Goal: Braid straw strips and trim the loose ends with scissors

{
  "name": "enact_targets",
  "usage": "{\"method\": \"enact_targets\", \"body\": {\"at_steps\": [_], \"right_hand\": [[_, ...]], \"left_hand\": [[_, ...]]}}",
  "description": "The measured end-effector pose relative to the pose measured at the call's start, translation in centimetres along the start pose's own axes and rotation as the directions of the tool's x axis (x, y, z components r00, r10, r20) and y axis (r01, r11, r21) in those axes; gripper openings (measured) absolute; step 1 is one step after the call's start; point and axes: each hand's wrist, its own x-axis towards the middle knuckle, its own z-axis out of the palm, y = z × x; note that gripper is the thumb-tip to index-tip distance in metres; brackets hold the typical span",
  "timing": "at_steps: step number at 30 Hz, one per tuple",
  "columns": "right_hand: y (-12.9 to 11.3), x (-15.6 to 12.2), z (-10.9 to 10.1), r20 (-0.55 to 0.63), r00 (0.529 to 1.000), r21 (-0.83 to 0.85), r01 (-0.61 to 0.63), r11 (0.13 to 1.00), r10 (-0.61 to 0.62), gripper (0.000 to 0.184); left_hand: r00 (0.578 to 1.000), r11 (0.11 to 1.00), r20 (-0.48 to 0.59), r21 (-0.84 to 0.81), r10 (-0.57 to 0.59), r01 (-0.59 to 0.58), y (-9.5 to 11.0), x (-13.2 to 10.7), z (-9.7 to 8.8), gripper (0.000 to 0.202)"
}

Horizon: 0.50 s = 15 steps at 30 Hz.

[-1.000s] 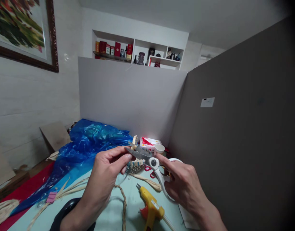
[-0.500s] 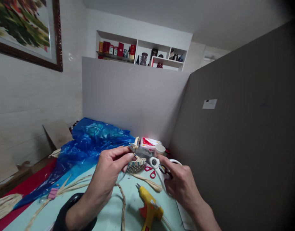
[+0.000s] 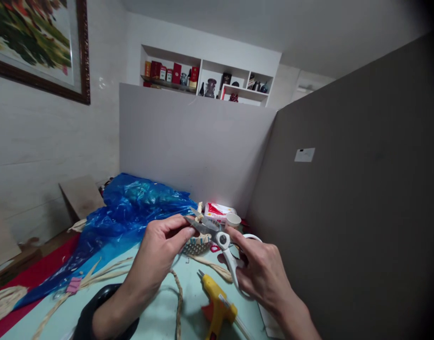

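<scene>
My left hand [image 3: 159, 252] pinches a small woven straw piece [image 3: 196, 244], holding it up above the pale green table [image 3: 156, 316]. A short straw end [image 3: 199, 211] sticks up from the piece. My right hand [image 3: 260, 274] grips white-handled scissors [image 3: 220, 243], fingers through the loops. The blades [image 3: 199, 222] are parted around the straw end, right beside my left fingertips. A braided straw cord [image 3: 178, 302] trails from the piece down toward me.
A yellow glue gun [image 3: 217, 307] lies on the table under my hands. Red small scissors [image 3: 217, 250] lie behind. A blue plastic bag [image 3: 132, 208], loose straw strands [image 3: 93, 278], a pink clip [image 3: 74, 285], a red-white box [image 3: 219, 212] and a white cup [image 3: 233, 220] stand around. Grey partitions close the back and right.
The scissor blades closed against the straw end half a second ago and now stand parted again. Both hands stay in nearly the same place.
</scene>
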Motion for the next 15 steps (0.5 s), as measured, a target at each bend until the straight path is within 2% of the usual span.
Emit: {"method": "enact_targets", "body": {"at_steps": [6, 10, 15], "right_hand": [[0.4, -0.2, 0.3, -0.016, 1.000, 0.069, -0.002, 0.998, 0.004, 0.050], [0.7, -0.3, 0.7, -0.010, 1.000, 0.121, 0.004, 0.993, -0.003, 0.042], [1.1, -0.3, 1.0, 0.000, 1.000, 0.164, 0.026, 0.986, -0.026, 0.041]], "left_hand": [[0.999, 0.997, 0.018, 0.064, 0.033, -0.034, 0.6, 0.1, 0.1, 0.018], [0.998, 0.996, 0.028, 0.074, 0.051, -0.053, 0.3, 0.2, 0.0, 0.020], [0.997, 0.994, 0.027, 0.088, 0.069, -0.071, 0.0, 0.3, -0.2, 0.021]]}}
